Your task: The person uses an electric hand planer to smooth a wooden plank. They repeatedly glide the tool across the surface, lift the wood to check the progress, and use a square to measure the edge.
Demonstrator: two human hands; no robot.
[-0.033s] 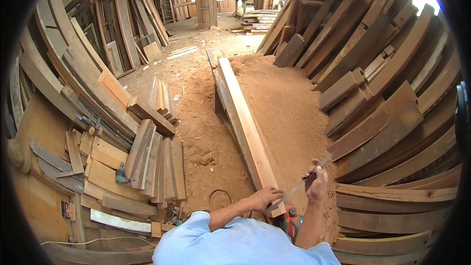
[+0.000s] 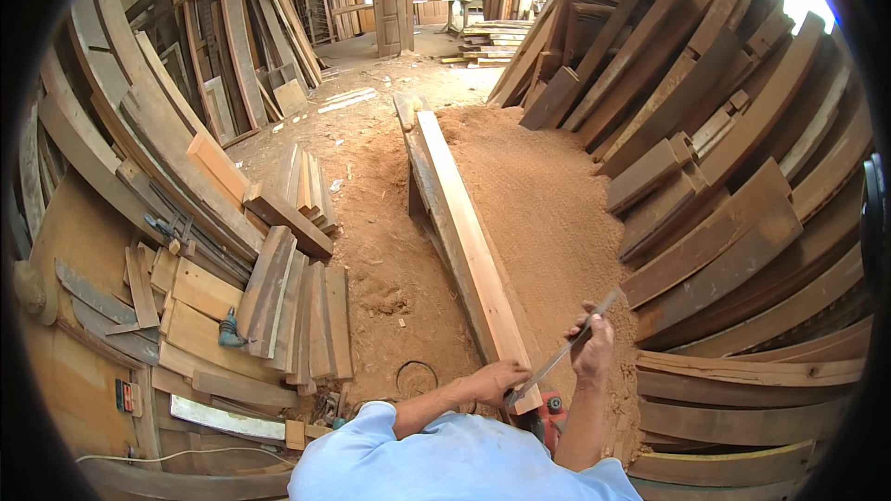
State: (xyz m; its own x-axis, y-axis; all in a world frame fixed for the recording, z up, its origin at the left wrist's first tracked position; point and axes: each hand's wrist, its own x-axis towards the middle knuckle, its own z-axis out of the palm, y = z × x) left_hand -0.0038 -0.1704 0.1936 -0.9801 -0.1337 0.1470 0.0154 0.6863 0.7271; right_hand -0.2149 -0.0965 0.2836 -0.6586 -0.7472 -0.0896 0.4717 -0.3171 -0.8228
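Head view shows the pale plank [image 2: 470, 250] lying lengthwise along a worn timber support [image 2: 437, 223], which apparently keeps it raised off the sawdust [image 2: 566, 213]. The left hand [image 2: 499, 380] is at its near end, likely to steady it; whether those fingers are clamped or merely laid there cannot be told. The right hand [image 2: 594, 348] has its fingers closed around a thin metal strip [image 2: 555, 362], slanted down toward that same end, presumably for control. Just beside sits a partly hidden red tool [image 2: 554, 418].
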